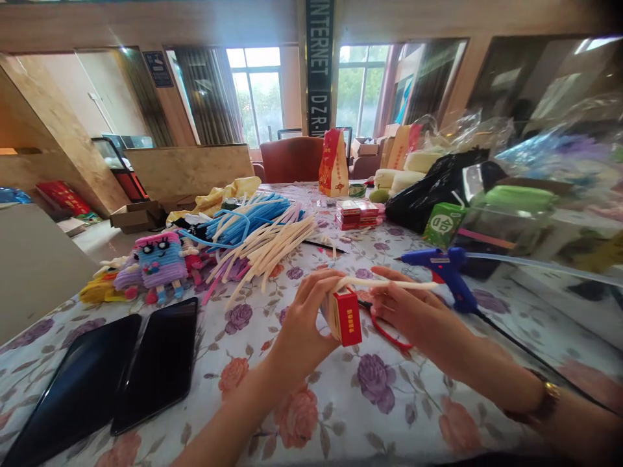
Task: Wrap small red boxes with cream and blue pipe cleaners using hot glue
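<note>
Red box point(347, 318) points end-on twd. cam (cream stem point(396, 284) runs L–R).

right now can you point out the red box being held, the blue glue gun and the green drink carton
Red box point(350, 318): head view, on its red end face
Blue glue gun point(451, 260): head view, on its body
Green drink carton point(442, 225): head view, on its front

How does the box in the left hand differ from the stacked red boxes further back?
The held box is up in the left hand, while the stacked boxes rest on the flowered tablecloth. The held box is single, with a cream strip at its top; the stacked boxes are several, packed close together. Both show red.
</note>
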{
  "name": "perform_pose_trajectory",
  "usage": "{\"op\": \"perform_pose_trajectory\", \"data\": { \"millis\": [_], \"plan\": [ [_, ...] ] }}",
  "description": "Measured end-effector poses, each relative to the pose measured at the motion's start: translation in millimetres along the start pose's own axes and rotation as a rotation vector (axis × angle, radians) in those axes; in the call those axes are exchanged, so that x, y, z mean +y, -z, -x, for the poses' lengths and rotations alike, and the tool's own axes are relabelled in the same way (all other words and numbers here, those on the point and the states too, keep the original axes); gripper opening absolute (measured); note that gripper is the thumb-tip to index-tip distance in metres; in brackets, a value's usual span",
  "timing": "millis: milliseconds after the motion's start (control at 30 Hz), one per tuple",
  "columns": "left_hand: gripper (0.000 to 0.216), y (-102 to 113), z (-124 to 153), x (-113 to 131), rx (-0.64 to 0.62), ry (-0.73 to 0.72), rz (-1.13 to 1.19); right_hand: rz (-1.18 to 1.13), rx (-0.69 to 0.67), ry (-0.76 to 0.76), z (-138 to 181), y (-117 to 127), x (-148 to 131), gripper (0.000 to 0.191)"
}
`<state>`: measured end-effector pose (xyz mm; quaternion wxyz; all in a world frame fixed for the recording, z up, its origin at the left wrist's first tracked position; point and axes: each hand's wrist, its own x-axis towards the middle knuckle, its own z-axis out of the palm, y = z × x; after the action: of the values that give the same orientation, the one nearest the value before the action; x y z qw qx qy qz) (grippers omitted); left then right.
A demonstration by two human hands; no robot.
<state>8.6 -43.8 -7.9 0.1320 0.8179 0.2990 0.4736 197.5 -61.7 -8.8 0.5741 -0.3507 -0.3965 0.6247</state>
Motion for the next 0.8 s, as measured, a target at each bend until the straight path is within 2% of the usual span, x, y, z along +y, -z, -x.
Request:
{"op": "perform_pose_trajectory", "data": {
  "millis": [100, 267, 500, 667, 800],
  "plan": [
    [0.056, -2.9, 3.8, -2.8, -0.006, -0.035, -0.030, -0.028, 0.035, -0.023, 0.1, -2.3, -4.1, 0.021],
    [0.073, -5.1, 7.4, -7.5, -0.048, -0.061, -0.020, -0.011, 0.072, -0.072, -1.0, -6.5, -6.0, 0.022],
    [0.064, -6.3, 6.1, -10.4, -0.047, -0.277, 0.009, -0.015, -0.071, -0.116, -9.0, -12.7, 3.9, 0.027],
    [0.067, -5.0, 6.3, -7.8, -0.064, -0.264, -0.023, -0.008, -0.174, -0.154, -13.3, -11.0, 9.0, 0.024],
    [0.060, -3.5, 4.5, -4.0, -0.069, -0.279, -0.047, 0.105, -0.191, -0.233, -15.2, -5.1, 4.3, 0.029]
  ]
}}
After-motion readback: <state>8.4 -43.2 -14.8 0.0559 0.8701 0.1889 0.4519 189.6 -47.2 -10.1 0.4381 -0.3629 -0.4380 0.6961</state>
